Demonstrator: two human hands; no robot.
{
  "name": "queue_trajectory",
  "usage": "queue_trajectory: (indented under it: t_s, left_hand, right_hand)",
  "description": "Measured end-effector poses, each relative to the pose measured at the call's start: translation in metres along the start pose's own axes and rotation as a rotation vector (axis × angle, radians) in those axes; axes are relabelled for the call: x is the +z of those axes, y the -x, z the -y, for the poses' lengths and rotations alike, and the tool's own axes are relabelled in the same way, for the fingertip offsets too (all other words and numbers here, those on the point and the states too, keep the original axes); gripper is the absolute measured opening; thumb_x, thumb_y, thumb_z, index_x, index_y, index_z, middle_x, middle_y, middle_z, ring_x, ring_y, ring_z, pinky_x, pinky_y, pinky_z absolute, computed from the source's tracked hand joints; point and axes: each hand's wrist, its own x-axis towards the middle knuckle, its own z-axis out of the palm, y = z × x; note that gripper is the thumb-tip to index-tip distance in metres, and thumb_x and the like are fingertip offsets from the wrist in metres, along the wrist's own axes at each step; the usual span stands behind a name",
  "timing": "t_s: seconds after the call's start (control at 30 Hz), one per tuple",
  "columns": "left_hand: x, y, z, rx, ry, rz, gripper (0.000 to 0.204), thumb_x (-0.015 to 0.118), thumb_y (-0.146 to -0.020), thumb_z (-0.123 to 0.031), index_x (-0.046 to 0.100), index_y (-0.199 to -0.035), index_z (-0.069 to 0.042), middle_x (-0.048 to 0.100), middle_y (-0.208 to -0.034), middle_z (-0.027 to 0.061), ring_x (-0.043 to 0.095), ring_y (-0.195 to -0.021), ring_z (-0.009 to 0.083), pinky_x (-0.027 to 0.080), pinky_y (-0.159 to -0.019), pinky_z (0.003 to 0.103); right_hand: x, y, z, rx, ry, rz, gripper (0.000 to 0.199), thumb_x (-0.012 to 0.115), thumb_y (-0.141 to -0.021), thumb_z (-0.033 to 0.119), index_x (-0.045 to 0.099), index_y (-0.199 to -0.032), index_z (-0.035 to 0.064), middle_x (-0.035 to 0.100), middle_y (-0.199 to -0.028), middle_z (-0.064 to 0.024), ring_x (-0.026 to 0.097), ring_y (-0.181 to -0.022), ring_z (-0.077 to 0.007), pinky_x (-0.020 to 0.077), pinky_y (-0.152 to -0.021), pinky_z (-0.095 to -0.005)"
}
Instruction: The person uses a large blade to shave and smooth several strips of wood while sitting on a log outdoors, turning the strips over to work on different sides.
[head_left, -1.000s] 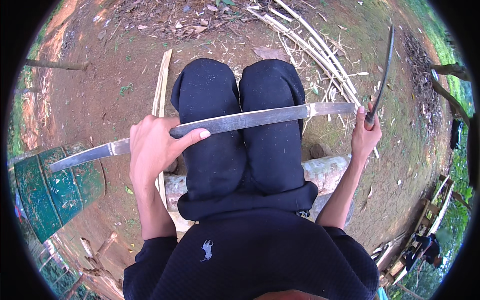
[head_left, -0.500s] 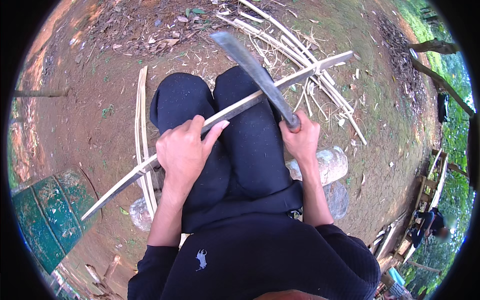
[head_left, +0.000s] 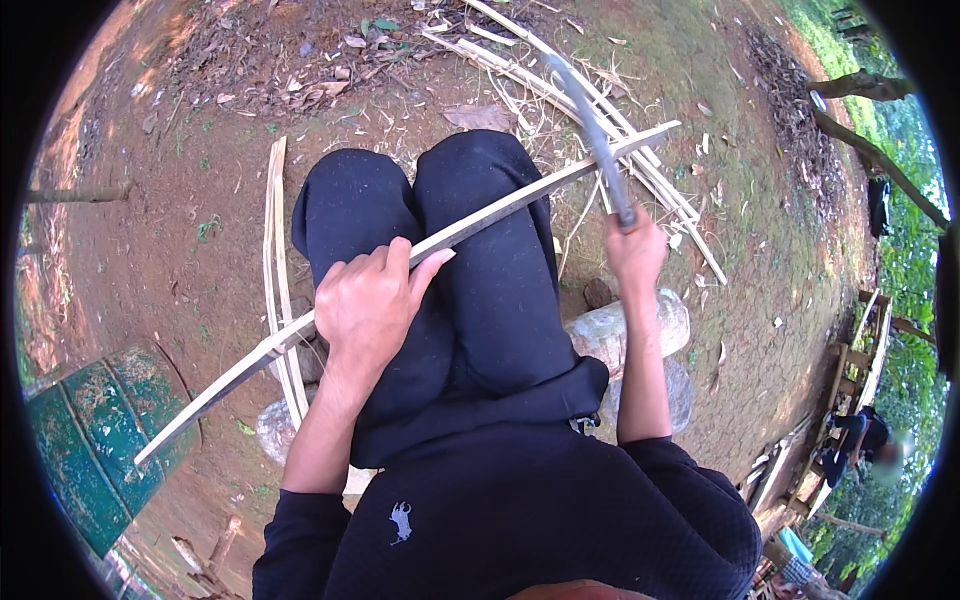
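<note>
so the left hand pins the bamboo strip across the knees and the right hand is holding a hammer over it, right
Not quite. The right hand holds a long blade, not a hammer, raised over the far end of the bamboo strip. The rest holds: the left hand grips the strip across the knees, as the head view shows.

Soft, even daylight with faint shadows; fisheye bending and black vignette at the rim; blade motion-blurred.

Bamboo strip (head_left: pixel 500 205) across knees (head_left: pixel 430 200), loose slats (head_left: pixel 275 250) left on ground, stick pile (head_left: pixel 600 110) ahead, drum (head_left: pixel 90 440) far left.
</note>
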Motion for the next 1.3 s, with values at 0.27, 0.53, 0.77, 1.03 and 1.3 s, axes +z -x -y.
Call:
queue_trajectory:
  t_s: [0.27, 0.53, 0.77, 1.03, 1.3]
  left_hand:
    - [0.0, -0.009, -0.005, -0.037, 0.114, 0.059, 0.049, 0.071, -0.089, -0.052, 0.054, -0.067, -0.012, 0.059, -0.053, 0.0027, 0.06, -0.046, 0.0206, 0.044, -0.048, 0.033]
    - [0.0, -0.009, -0.006, -0.034, 0.12, 0.044, 0.049, 0.074, -0.087, -0.05, 0.054, -0.067, -0.011, 0.059, -0.053, 0.0042, 0.06, -0.046, 0.0239, 0.044, -0.049, 0.036]
    - [-0.004, -0.003, -0.007, -0.06, 0.07, 0.047, 0.049, 0.075, -0.086, -0.05, 0.054, -0.068, -0.01, 0.06, -0.054, 0.0045, 0.058, -0.045, 0.0252, 0.043, -0.05, 0.037]
    - [-0.001, -0.006, -0.004, -0.074, 0.169, 0.066, 0.05, 0.075, -0.086, -0.051, 0.054, -0.068, -0.009, 0.06, -0.055, 0.0056, 0.058, -0.046, 0.0264, 0.044, -0.051, 0.038]
    - [-0.008, -0.009, -0.006, -0.053, 0.123, 0.071, 0.049, 0.072, -0.088, -0.053, 0.057, -0.068, -0.01, 0.059, -0.054, 0.004, 0.059, -0.046, 0.0228, 0.044, -0.05, 0.035]
  right_hand:
    - [-0.016, 0.016, 0.009, -0.074, -0.233, 0.022, 0.019, 0.064, -0.081, 0.012, 0.058, -0.065, 0.003, 0.054, -0.054, -0.0029, 0.046, -0.048, -0.0119, 0.039, -0.048, -0.0345]
    - [-0.002, 0.036, 0.054, -0.487, 0.001, -0.046, 0.017, 0.07, -0.081, 0.015, 0.062, -0.073, 0.0025, 0.059, -0.052, -0.0098, 0.06, -0.048, -0.019, 0.0495, -0.053, -0.0389]
    - [-0.012, -0.035, -0.041, -0.019, 0.017, -0.105, 0.011, 0.066, -0.086, 0.012, 0.065, -0.077, 0.0056, 0.065, -0.061, -0.0086, 0.06, -0.048, -0.015, 0.0505, -0.049, -0.0337]
    - [-0.021, 0.011, 0.008, -0.263, -0.043, -0.044, 0.014, 0.068, -0.081, 0.014, 0.065, -0.076, 0.0013, 0.065, -0.059, -0.0113, 0.065, -0.051, -0.0225, 0.0529, -0.055, -0.04]
    - [-0.001, -0.078, -0.126, 0.115, 0.062, -0.185, 0.024, 0.063, -0.082, 0.021, 0.065, -0.075, -0.0016, 0.065, -0.063, -0.022, 0.069, -0.062, -0.0334, 0.054, -0.067, -0.0466]
